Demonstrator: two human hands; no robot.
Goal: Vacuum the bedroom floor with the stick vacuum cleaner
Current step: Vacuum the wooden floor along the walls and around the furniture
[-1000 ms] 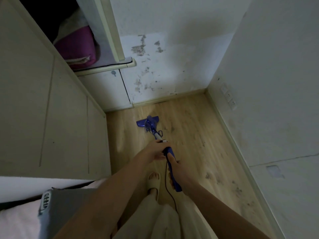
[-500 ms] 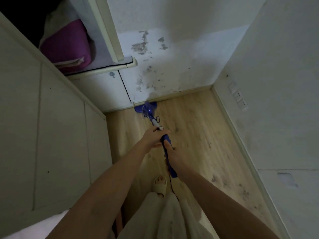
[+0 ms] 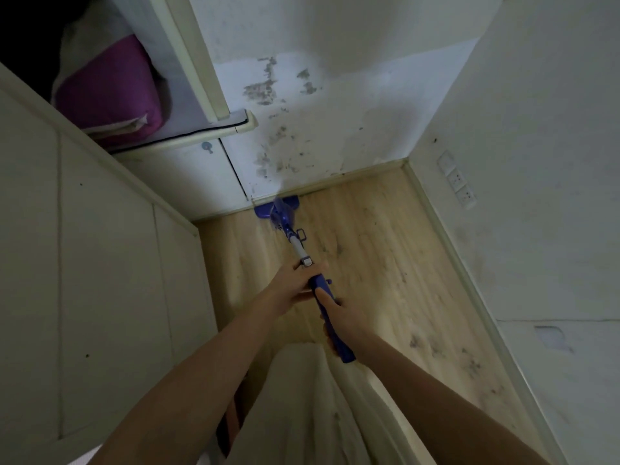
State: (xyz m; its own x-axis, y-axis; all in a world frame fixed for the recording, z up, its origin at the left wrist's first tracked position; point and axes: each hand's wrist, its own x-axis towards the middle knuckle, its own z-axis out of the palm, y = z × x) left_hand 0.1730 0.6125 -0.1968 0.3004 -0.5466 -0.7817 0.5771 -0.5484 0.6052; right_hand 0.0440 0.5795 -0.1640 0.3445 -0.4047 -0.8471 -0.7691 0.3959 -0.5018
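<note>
The blue stick vacuum cleaner (image 3: 322, 290) stretches forward from my hands over the light wooden floor (image 3: 385, 263). Its blue floor head (image 3: 276, 207) rests on the boards right at the skirting of the stained far wall, near the left corner. My left hand (image 3: 295, 280) grips the shaft where the white tube meets the blue body. My right hand (image 3: 339, 313) is wrapped around the blue handle lower down. The handle's end sticks out below my right hand.
A cream cabinet (image 3: 84, 263) lines the left side, with a purple bundle (image 3: 110, 92) on an open shelf above. Wall sockets (image 3: 458, 179) sit low on the right wall. Dark specks dot the floor along the right skirting. My pale trousers (image 3: 318, 414) fill the bottom.
I have pushed the vacuum forward: its head slid from mid-floor up to the far skirting. I have stepped forward; my sandalled foot and the bedding at bottom left are out of view.
</note>
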